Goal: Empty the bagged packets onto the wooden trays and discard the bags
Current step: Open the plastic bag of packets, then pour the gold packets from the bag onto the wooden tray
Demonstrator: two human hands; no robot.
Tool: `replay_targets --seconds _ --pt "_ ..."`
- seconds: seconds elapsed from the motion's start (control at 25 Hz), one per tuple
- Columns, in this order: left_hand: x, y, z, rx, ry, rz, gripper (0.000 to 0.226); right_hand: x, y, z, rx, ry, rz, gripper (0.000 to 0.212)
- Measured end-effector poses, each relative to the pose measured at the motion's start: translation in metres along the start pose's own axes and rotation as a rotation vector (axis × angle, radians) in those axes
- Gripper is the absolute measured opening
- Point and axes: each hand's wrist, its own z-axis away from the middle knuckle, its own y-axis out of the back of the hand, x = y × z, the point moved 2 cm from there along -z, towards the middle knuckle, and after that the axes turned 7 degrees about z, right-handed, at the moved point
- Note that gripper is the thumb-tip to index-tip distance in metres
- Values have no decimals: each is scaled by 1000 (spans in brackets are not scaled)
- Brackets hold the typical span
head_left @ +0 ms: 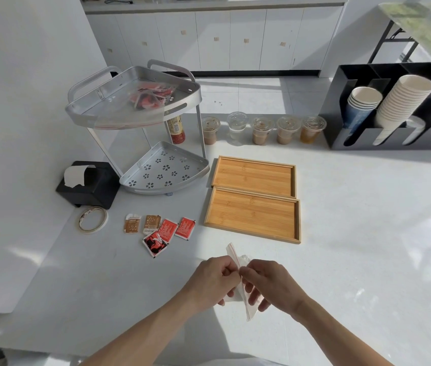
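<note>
Both hands (215, 280) (269, 285) pinch-grip a clear red-striped zip bag (244, 299); packets' (160, 231) printing is unreadable.

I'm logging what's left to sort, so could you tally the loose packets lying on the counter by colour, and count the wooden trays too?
Brown packets: 2
Red packets: 2
Red, black and white packet: 1
Wooden trays: 2, both bare
Total: 5 packets and 2 trays, 7 things

More packets sit in a clear bag on the rack's top shelf; too jumbled to count.
</note>
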Motion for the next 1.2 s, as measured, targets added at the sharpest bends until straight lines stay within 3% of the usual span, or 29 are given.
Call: replay_targets --seconds 0.16,0.32,0.52,0.64,0.88,1.08,1.2 --pt "2 4 -2 -52 -75 -182 18 -2 9 -1 -10 120 188 25" --pt "10 2 -2 -46 -155 -331 17 -3 14 -5 39 121 316 18" --pt "20 6 -4 74 -218 -531 16 -3 23 -9 209 146 516 20" --pt "22 25 -6 149 -203 -619 14 -2 51 -3 279 58 693 21" --pt "25 37 -8 86 -214 -756 14 -13 77 13 225 68 1043 13" --pt "33 33 -10 81 -208 -645 20 -16 82 19 336 60 1027 19" --pt "37 19 -12 52 -168 -451 23 -23 69 23 457 107 874 39"
